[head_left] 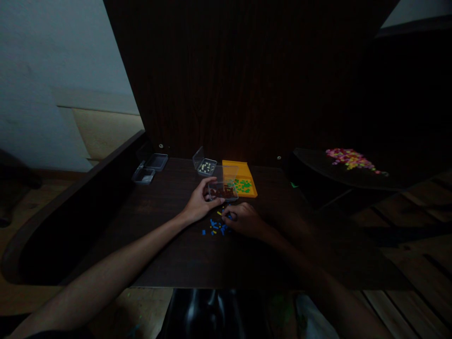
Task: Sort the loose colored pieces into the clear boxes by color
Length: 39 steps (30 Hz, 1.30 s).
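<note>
My left hand (199,203) grips the near left side of a small clear plastic box (223,189) holding dark red pieces, its lid standing up. Just in front of it my right hand (244,219) rests knuckles up on a scatter of tiny blue and yellow pieces (214,226), fingertips pinched together among them; what it pinches is too small to make out. Behind the box lies an orange tray (243,180) with green pieces in it.
An open clear box of white pieces (205,165) sits behind my left hand. Two more clear boxes (150,168) lie at the dark table's far left. A pile of pink and yellow pieces (350,158) rests on a dark surface at right. A dark wooden panel rises behind.
</note>
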Tool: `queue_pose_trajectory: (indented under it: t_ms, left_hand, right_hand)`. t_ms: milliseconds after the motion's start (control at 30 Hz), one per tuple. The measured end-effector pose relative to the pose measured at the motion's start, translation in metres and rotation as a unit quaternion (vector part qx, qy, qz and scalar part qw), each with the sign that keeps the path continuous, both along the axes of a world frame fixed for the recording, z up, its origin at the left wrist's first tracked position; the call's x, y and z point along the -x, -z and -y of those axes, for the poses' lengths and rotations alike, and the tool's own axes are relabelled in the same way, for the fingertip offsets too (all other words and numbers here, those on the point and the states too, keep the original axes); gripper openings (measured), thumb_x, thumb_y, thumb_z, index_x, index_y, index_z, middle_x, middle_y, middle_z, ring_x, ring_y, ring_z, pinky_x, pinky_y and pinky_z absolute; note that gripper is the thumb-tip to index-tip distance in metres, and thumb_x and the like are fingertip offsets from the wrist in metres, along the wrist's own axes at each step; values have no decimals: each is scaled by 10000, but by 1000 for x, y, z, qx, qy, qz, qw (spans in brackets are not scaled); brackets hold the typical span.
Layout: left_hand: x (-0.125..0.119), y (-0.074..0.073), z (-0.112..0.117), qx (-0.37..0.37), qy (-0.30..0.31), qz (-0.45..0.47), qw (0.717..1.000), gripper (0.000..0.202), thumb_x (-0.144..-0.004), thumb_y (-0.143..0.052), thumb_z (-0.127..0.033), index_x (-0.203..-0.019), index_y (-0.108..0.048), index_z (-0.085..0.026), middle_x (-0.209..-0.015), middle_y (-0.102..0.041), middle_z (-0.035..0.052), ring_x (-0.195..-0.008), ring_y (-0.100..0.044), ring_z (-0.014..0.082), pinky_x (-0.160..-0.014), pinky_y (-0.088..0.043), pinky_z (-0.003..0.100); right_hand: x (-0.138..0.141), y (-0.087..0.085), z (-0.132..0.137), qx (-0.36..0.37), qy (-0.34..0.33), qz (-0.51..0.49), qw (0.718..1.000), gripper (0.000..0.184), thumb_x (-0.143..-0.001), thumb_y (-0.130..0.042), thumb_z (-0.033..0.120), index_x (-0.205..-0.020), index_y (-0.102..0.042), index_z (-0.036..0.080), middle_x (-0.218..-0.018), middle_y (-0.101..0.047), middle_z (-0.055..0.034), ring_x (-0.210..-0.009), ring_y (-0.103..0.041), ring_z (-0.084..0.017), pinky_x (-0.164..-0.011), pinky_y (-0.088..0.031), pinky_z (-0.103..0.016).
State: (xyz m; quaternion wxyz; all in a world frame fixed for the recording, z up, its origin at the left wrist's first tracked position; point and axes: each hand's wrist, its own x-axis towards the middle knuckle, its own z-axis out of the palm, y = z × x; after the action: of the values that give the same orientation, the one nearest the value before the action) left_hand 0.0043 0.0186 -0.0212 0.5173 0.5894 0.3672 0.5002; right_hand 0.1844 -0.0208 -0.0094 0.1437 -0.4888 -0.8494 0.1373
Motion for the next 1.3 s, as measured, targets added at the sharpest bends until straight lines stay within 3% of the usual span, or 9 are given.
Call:
queue_pose_trajectory:
  t_ms: [300,533,733,867,967,1067,1300]
  left_hand:
    - [0,0,2,-9,-1,0,1000,666,-624,-801,-250,-1212,-494,-193,-1235,-536,103,-889,-593,146,-803,-552,340]
    - [0,0,1,-2,8,0,1000,691,-626,-801,-258,-1230,-472,-184,-1187,-557,101,-879,-596,149,-823,-541,354]
    - [0,-1,1,-4,1,-6,1000,692,-624,-803,-263,-1229,-477,-185,-1133,-575,89,-870,-596,154,-801,-543,346]
    - [0,-1,2,-8,0,-2,1000,675,-622,-802,-253,-1218,-490,-194,-1172,-564,94,-886,-596,159,-807,-546,357]
    - [-1,-1,4,-4,3,3,1000,679,-613,-808,-249,-1212,-494,-202,-1180,-561,92,-898,-598,165,-813,-546,363]
    - [-1,-1,7,4,15,6,1000,688,-624,-805,-252,-1226,-477,-199,-1078,-596,73,-895,-607,169,-835,-539,379]
    - [-6,-2,16,20,48,22,998,692,-629,-805,-239,-1227,-457,-195,-1107,-603,79,-910,-616,167,-857,-531,377]
  right_hand:
    - [-1,2,-2,19,-14,-8,1000,156,-828,-646,343,-931,-720,253,-746,-683,15,-712,-598,-137,-701,-382,-262]
    - [3,-5,-2,39,-27,-6,999,145,-836,-640,316,-906,-738,235,-714,-691,6,-665,-598,-130,-655,-377,-247]
    - [3,-3,-1,8,-40,7,999,124,-857,-614,256,-900,-723,215,-679,-658,3,-649,-576,-129,-639,-359,-242]
    - [-5,-11,-4,39,-87,-79,992,158,-868,-598,289,-880,-715,184,-578,-570,38,-530,-488,-89,-572,-342,-216]
    - [-15,-23,-12,68,-49,-162,983,241,-863,-587,376,-870,-721,175,-521,-496,58,-469,-411,-78,-483,-292,-205]
    - [-20,-35,-23,24,-9,-191,981,270,-857,-576,387,-871,-729,165,-501,-474,54,-465,-398,-83,-467,-274,-207]
    - [-5,-47,-41,-71,34,-1,997,202,-853,-567,262,-908,-749,192,-666,-672,-22,-602,-563,-139,-563,-331,-238]
